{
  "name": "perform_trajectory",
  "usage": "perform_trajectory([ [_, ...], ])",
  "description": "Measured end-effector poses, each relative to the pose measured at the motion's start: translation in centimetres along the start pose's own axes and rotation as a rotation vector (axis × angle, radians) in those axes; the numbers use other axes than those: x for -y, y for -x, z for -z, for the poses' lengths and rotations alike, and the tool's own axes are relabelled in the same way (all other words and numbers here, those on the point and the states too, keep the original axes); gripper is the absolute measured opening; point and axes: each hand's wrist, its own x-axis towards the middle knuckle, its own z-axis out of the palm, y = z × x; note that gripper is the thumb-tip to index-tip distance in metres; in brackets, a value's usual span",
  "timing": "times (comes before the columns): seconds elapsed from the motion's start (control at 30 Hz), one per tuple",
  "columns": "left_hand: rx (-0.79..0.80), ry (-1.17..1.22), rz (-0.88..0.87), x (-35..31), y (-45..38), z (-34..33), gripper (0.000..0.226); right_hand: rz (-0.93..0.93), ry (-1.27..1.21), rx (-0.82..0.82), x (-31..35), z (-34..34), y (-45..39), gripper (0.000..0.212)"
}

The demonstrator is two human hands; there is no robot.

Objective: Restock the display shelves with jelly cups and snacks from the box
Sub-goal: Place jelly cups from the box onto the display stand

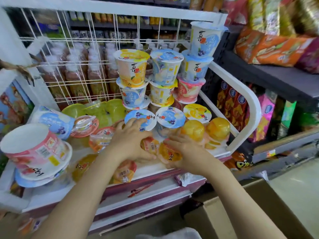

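On the front edge of the white display shelf [203, 153], two small clear jelly cups lie side by side between the person's hands. The left hand [133, 142] curls around the orange-red jelly cup [149, 146], thumb low at its near side and fingers over the top, their tips resting against the blue-lidded cup [140, 119] just behind. The right hand [188, 152] cups the yellow jelly cup [168, 153] from the right, fingers bent over its upper side and touching it; how firmly it grips I cannot tell. The two cups touch each other. Behind them rises a stack of tall lidded cups [162, 78], piled several high against the wire grid [82, 54], and two round yellow fruit cups [205, 128] sit just to the right. At far left a pink-and-white cup [37, 152] lies tipped on its side. A cardboard box [255, 209] stands open at lower right, below the shelf.
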Motion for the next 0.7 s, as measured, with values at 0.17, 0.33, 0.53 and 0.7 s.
perform_trajectory([
  [0.17, 0.016, 0.044, 0.007, 0.1, 0.2, 0.3, 0.078, 0.08, 0.063, -0.156, -0.3, -0.9, -1.7, 0.081],
  [0.33, 0.019, 0.096, 0.029, 0.1, 0.5, 0.2, 0.075, 0.131, 0.057, -0.223, -0.9, -1.4, -2.4, 0.074],
  [0.53, -0.415, 0.493, 0.141, -1.8, -0.2, 1.3, 0.05, 0.179, -0.124, -0.322, -2.3, 1.8, -2.5, 0.049],
  [0.7, -0.825, 0.365, 0.075, -4.6, -3.7, 5.2, 0.039, 0.033, -0.447, -0.892, -5.6, 8.4, -5.4, 0.068],
])
